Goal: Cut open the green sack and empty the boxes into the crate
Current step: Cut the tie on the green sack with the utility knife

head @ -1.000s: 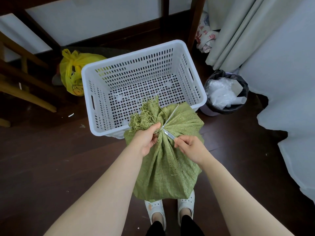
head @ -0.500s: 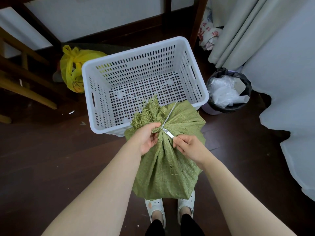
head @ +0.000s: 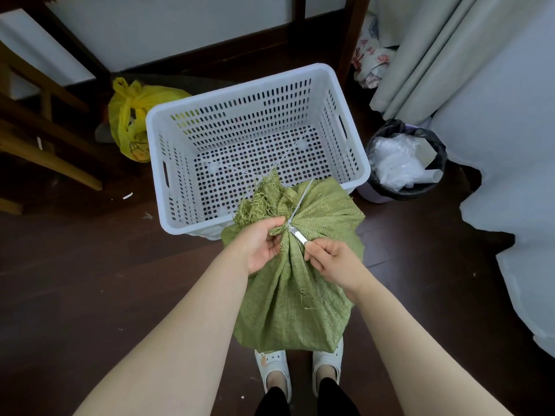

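Left grip (head: pixel 264 246): fingers and thumb clamped together on the gathered neck of the green sack (head: pixel 297 283), just below its frayed top. Right grip (head: pixel 332 262): fingers closed on the handle of a small blade (head: pixel 298 235), whose silvery tip meets the sack's neck right beside the left thumb, at the point where a pale tie (head: pixel 301 198) binds the neck. One loose end of that tie runs up and away toward the crate. The sack stands upright on the dark wooden floor (head: pixel 90 280), directly in front of the person's white shoes (head: pixel 271 366); it is bulging, still bound at the neck, and its contents cannot be seen. Its far upper side overlaps the near rim of the white crate (head: pixel 300 82) in this view; whether the two touch cannot be told. The crate is perforated, sits on the floor just beyond the sack, and shows only its holed bottom inside. Left of the crate, against its far corner, lies a knotted yellow bag (head: pixel 135 115). Right of the crate, close to its near corner, stands a small bin (head: pixel 405 163) lined in black and holding crumpled clear plastic. A pale curtain (head: pixel 420 55) hangs beyond the bin, and white cloth (head: pixel 510 175) covers the right edge of the view.
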